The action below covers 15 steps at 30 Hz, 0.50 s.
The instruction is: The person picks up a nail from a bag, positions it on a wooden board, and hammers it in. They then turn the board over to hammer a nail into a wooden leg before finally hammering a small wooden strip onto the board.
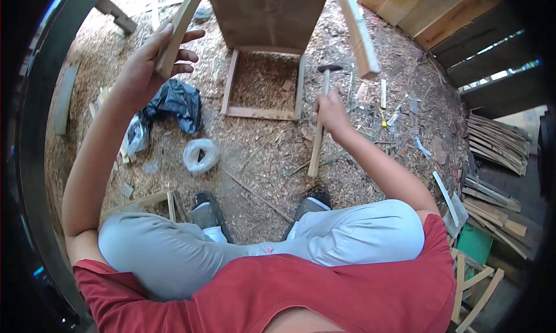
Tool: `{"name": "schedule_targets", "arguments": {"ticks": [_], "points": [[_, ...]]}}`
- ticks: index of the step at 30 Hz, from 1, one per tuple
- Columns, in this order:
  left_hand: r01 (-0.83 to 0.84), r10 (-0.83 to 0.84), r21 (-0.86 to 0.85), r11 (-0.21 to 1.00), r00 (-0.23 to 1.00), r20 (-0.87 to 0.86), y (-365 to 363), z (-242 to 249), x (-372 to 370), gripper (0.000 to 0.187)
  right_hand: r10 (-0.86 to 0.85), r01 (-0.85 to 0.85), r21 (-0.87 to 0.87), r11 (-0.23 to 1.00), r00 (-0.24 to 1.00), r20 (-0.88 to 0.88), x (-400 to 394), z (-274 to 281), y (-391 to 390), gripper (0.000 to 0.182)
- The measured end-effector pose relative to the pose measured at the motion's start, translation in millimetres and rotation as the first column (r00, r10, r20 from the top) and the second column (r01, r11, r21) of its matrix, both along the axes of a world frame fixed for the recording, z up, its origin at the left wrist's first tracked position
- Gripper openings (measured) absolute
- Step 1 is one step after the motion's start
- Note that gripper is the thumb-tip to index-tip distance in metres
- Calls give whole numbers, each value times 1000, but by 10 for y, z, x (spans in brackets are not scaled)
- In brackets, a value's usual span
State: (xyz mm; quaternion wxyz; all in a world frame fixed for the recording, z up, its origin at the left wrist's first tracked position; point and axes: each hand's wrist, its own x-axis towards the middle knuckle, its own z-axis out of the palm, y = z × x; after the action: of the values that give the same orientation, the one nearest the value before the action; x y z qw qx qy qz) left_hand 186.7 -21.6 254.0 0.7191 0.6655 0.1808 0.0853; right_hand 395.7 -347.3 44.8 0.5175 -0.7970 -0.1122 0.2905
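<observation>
A wooden piece of furniture stands in front of me, with a broad brown panel (263, 17) and a rectangular frame (260, 113) low at the ground. My left hand (152, 60) is around the lower end of its left wooden leg (180, 26), thumb on the near side, the other fingers reaching out behind it. A second leg (360, 40) slants down on the right and touches neither hand. In my right hand (332, 110) is a hammer (316, 150), gripped midway along its wooden handle, its dark head pointing away from me near the frame's right side.
Wood shavings cover the ground. A black plastic bag (179, 104) and a roll of clear plastic (201, 155) lie at left. Stacked wood strips (497, 144) sit at right, near a plank wall (440, 14). A thin stick (258, 195) lies between my shoes.
</observation>
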Motion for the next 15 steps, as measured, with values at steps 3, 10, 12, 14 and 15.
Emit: {"name": "schedule_targets", "arguments": {"ticks": [3, 10, 12, 14, 15], "points": [[84, -81, 53, 995, 995, -54, 53, -123, -428, 65, 346, -308, -218, 926, 923, 169, -348, -281, -33, 40], [406, -197, 269, 873, 801, -566, 198, -564, -1605, 56, 739, -656, -349, 669, 638, 217, -753, 98, 214, 34], [363, -168, 218, 906, 781, -602, 228, -875, -1784, 47, 782, -714, -333, 615, 606, 146, -853, 218, 368, 36], [344, -95, 291, 892, 775, -625, 266, -1193, -1923, 44, 809, -755, -292, 587, 533, 249, -913, 67, 499, 40], [310, -74, 293, 904, 790, -609, 273, -1304, -1973, 41, 824, -780, -264, 567, 540, 171, -982, 93, 563, 46]]}}
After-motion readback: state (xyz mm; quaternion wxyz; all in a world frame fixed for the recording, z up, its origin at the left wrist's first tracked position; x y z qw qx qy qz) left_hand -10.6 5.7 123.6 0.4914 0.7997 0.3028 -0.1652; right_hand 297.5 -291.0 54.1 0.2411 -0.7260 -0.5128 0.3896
